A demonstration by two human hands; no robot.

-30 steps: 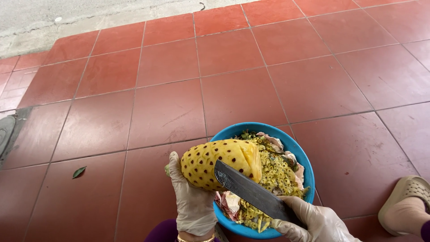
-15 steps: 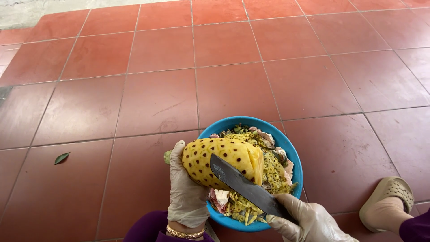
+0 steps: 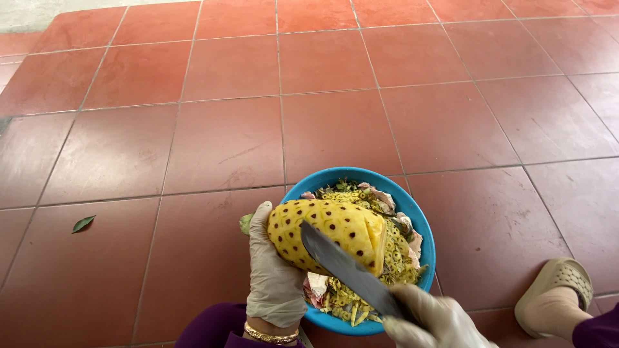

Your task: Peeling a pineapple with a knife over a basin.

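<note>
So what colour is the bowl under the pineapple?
Bright blue bowl, seen best from the head camera.

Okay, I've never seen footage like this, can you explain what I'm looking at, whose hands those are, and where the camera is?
The camera sits on a person's head and looks down at their own two gloved hands. The left hand grips a peeled yellow pineapple dotted with brown eyes. The right hand holds a big knife, its blade laid against the fruit. Underneath is a blue bowl full of peelings, standing on a red tiled floor. A small leaf lies to the left, and a foot in a beige sandal shows at the right.
</note>
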